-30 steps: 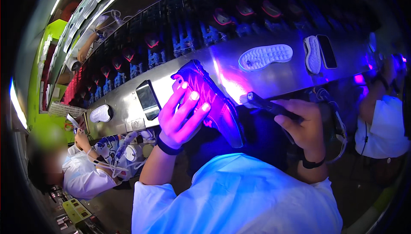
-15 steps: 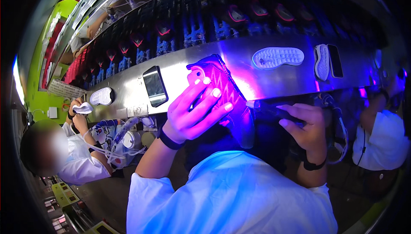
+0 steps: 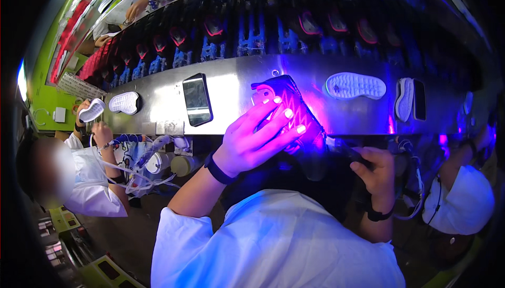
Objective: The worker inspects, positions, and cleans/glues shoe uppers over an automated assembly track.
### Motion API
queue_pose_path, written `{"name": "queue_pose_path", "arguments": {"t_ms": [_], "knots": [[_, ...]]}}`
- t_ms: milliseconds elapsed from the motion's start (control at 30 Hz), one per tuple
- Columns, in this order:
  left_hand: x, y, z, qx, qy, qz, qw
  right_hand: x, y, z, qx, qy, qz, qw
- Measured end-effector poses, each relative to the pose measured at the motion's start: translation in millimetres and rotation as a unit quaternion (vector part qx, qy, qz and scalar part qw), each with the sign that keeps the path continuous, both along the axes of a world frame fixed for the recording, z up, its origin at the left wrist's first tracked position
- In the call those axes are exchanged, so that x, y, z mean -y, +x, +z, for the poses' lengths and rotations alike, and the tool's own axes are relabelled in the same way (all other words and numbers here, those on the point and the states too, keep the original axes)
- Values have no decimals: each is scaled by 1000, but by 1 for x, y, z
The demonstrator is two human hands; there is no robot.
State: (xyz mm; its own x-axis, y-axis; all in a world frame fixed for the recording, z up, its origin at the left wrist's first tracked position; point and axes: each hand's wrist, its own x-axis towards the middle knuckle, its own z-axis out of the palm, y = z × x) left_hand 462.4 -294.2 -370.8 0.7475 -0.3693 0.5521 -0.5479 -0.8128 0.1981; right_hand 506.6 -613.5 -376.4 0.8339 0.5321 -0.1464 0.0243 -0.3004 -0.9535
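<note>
Under violet light, my left hand grips a dark shoe upper with a zigzag pattern on its side. The thumb is hidden, and the fingers lie spread across the shoe's near side. The shoe leans at the table's front edge, its lower end hanging in shadow past the edge. In my right hand is what looks like a slim brush, dark-handled with a pale tip. That tip sits at the shoe's right edge; whether it touches I cannot tell. Thumb and fingers close on the handle.
The metal table bears a phone, a white shoe sole, another sole beside a second phone, and a sole farther left. Behind runs a conveyor carrying shoes. Co-workers sit left and right.
The view has shifted, so table items appear lower and farther right. My brush is a little farther down the shoe's edge. The left co-worker's sole is higher in the picture.
</note>
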Motion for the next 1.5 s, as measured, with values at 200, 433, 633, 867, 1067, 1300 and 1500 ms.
{"name": "queue_pose_path", "arguments": {"t_ms": [200, 433, 633, 867, 1067, 1300, 1500], "knots": [[-27, 50, -9, -312, -164, 80, 932, 15, 17, -57, -179, 34, -137, 974], [-118, 210, -75, -331, -31, 301, 894, 18, 54, -127, -232, 155, -267, 922], [-157, 288, -146, -350, 58, 383, 853, 20, 51, -146, -183, 109, -239, 947], [-148, 313, -168, -439, 131, 408, 790, 21, 51, -144, -166, 91, -273, 943], [-24, 349, -161, -387, 198, 234, 870, 21, 47, -149, -158, 102, -275, 943], [2, 347, -178, -458, 58, 331, 823, 27, 44, -165, -136, 121, -260, 948], [-64, 339, -169, -439, 130, 185, 870, 24, 46, -164, -159, 133, -278, 938]]}}
